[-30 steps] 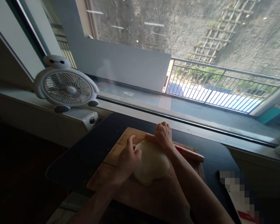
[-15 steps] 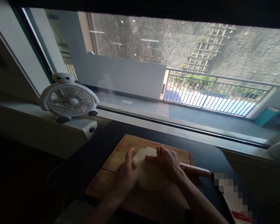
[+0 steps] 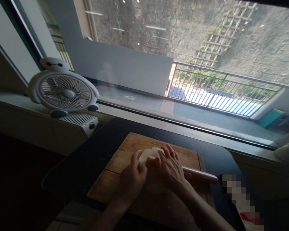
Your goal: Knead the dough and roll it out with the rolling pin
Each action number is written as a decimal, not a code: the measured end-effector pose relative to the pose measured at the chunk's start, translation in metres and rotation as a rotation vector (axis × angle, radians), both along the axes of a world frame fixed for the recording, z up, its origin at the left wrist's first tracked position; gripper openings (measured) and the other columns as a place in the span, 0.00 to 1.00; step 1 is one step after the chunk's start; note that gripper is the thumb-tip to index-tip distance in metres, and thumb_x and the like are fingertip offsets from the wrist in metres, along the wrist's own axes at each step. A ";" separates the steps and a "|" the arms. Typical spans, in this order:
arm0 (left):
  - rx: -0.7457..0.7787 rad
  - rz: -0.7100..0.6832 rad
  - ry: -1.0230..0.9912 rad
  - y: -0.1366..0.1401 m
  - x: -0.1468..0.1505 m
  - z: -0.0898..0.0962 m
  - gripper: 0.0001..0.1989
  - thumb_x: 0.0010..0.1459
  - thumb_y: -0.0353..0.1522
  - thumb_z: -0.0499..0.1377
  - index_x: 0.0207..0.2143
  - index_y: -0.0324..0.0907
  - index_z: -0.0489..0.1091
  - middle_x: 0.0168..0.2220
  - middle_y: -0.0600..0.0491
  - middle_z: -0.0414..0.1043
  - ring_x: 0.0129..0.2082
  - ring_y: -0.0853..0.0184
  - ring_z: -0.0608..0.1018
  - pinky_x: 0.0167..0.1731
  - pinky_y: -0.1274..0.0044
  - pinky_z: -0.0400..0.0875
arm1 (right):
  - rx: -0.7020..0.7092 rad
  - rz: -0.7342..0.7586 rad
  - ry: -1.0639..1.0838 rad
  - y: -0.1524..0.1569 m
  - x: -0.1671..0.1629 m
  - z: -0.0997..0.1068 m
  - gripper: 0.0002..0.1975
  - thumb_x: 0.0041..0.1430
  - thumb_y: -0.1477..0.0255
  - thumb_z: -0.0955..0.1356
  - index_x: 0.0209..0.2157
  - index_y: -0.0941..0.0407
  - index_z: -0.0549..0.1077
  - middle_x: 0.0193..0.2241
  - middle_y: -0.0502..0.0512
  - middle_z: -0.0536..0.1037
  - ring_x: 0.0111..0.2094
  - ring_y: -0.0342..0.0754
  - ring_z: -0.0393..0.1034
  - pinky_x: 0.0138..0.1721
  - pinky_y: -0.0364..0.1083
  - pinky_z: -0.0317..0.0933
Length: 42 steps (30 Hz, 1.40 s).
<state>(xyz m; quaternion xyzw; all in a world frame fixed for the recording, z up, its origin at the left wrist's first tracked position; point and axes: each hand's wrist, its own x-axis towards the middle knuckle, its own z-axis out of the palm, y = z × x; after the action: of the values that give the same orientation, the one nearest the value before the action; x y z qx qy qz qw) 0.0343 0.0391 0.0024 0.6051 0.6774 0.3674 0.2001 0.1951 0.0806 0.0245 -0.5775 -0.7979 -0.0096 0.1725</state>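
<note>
Head view. The dough (image 3: 154,182) lies on the wooden board (image 3: 123,152) upon the table (image 3: 72,170), partly beneath the rolling pin (image 3: 200,175). The right hand (image 3: 171,167) spans the rolling pin, fingers lightly spread; the left hand (image 3: 134,176) stands at the dough's left edge, thumb and forefinger parted, contact uncertain in shadow. One-sided pressure on the rolling pin could thin the dough unevenly.

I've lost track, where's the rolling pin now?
In the head view, right of centre, the rolling pin lies partly over the dough, under the right hand.
</note>
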 end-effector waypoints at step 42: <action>0.023 -0.029 -0.042 -0.004 0.002 0.006 0.22 0.57 0.31 0.51 0.55 0.50 0.56 0.26 0.61 0.72 0.23 0.71 0.74 0.26 0.80 0.64 | -0.065 0.027 0.001 0.031 -0.028 0.004 0.22 0.67 0.63 0.50 0.49 0.53 0.68 0.58 0.56 0.61 0.63 0.54 0.39 0.59 0.56 0.38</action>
<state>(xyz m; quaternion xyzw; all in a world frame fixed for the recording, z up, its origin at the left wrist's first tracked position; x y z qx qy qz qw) 0.0358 0.0355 0.0081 0.6093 0.6600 0.3846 0.2128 0.1674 0.1120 0.0283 -0.5718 -0.8056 0.0189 0.1541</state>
